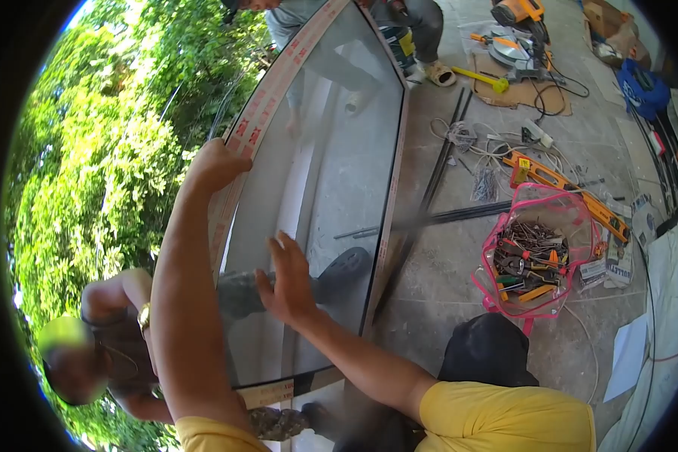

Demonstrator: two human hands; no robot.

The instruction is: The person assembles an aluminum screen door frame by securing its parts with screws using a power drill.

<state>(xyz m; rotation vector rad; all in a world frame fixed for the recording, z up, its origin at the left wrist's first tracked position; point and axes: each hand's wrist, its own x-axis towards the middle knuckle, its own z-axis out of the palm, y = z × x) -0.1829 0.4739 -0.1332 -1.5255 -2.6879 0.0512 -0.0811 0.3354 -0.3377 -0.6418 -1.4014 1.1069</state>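
A framed glass window panel (346, 151) tilts up in front of me, with pink-and-white printed tape along its frame. My left hand (220, 164) is closed around the taped left edge, fingertips curling over onto the glass side. On the lower part of the pane, my right hand (285, 280) lies with its fingers spread, holding nothing. Through the glass, a pale ledge and a dark shoe show faintly.
A co-worker (410, 30) crouches beyond the panel; another person (117, 339) is outside at left, near trees. On the floor lie a pink-edged tool bag (531, 260), an orange spirit level (572, 194), dark metal bars (441, 154), cables and a miter saw (516, 53).
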